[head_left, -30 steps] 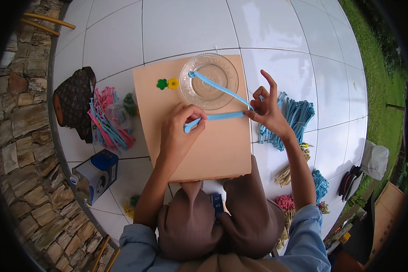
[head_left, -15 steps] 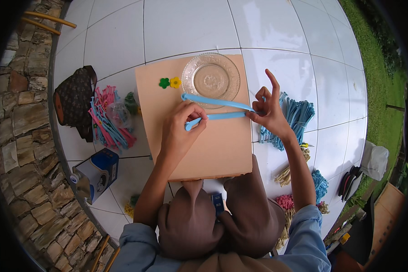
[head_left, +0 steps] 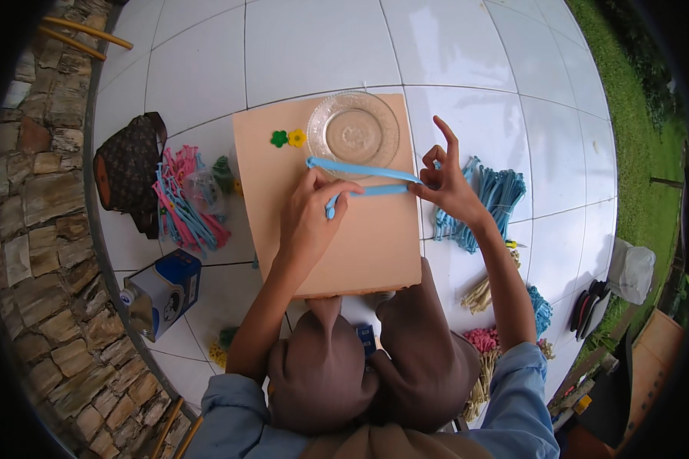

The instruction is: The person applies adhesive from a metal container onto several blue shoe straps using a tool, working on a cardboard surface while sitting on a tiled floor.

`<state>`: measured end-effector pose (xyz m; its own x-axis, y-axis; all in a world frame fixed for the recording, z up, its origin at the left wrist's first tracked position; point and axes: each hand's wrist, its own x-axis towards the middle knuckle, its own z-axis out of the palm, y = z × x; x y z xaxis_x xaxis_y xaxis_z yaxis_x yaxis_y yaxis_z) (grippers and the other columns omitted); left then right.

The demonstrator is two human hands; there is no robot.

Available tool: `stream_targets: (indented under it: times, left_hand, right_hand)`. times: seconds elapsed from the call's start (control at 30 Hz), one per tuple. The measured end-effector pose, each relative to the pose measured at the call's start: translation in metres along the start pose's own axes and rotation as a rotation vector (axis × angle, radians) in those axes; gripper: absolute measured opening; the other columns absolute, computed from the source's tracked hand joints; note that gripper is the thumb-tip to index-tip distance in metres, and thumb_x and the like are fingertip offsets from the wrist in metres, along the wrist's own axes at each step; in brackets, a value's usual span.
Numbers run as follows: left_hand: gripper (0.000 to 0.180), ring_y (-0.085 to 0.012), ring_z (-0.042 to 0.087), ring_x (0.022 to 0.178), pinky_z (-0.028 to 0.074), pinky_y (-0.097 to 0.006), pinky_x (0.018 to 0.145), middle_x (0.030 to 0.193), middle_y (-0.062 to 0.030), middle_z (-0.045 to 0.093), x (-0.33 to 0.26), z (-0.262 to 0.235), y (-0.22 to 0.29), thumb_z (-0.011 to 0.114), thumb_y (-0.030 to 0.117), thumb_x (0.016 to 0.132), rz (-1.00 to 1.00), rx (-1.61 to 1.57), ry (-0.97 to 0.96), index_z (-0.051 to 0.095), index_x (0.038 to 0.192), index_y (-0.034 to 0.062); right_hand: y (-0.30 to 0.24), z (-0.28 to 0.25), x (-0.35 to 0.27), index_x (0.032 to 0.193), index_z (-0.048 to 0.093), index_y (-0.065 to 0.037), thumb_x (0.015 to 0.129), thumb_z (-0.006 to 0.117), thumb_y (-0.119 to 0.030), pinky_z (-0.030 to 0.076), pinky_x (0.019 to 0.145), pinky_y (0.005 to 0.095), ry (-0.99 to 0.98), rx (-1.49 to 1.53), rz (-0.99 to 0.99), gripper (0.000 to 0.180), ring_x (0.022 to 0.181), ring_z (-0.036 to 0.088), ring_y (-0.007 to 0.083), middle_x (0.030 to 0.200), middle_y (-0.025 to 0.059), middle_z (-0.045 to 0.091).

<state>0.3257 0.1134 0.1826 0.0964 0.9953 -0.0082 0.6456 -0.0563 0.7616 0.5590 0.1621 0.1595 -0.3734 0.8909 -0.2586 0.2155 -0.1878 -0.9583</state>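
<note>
over the tan board [head_left: 344, 252], the left hand [head_left: 312, 208] pinches a blue strip [head_left: 383, 190] near its knobbed end, and the right hand [head_left: 445, 183] grips it farther along between thumb and finger, one finger raised. a tin [head_left: 161, 294] at the left carries a blue label with a round pale picture; its print is too small to make out. pale marks on a blue box [head_left: 366, 339] between the knees cannot be read either, and a brown bag [head_left: 130, 176] bears a small repeating motif.

the strip's long axis runs left to right, its knobbed end bent down toward the person. a second length [head_left: 360, 169] reaches left from the right hand, slanting away to a knob, and overlaps the near rim of the glass plate [head_left: 318, 153]. whether both are one folded piece, i cannot tell.

two flower-shaped pieces [head_left: 287, 138], green and yellow, lie left of the plate. white floor tiles [head_left: 314, 46] spread around, with pink and blue strips [head_left: 187, 206] heaped at left, blue bundles [head_left: 497, 195] at right, stonework [head_left: 50, 229] beyond the bag and grass [head_left: 635, 153] opposite.
</note>
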Motion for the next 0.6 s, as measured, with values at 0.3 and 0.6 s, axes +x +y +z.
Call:
stream_targets:
  times: [0.3, 0.6]
  left_hand:
    - [0.024, -0.0190, 0.052, 0.081, 0.044, -0.033, 0.068, 0.083, -0.0033, 0.048, -0.009, 0.000, 0.003, 0.064, 0.003, 0.070, 0.237, 0.267, 0.016, 0.068, 0.091, 0.0125]
    - [0.049, -0.0182, 0.046, 0.095, 0.042, -0.028, 0.076, 0.085, -0.0050, 0.057, -0.008, 0.001, 0.027, 0.068, 0.034, 0.069, 0.535, 1.137, -0.268, 0.062, 0.104, 0.0009]
  right_hand:
    - [0.002, -0.003, 0.005, 0.143, -0.003, -0.016, 0.071, 0.067, 0.007, 0.046, 0.062, 0.0251, -0.058, -0.140, -0.069, 0.103, 0.068, 0.050, 0.0116, 0.092, 0.0065, 0.038]
    - [-0.007, 0.008, 0.005, 0.142, 0.009, -0.012, 0.063, 0.067, 0.011, 0.044, 0.070, 0.0283, 0.040, -0.442, -0.236, 0.101, 0.072, 0.043, 0.0169, 0.096, 0.0077, 0.042]
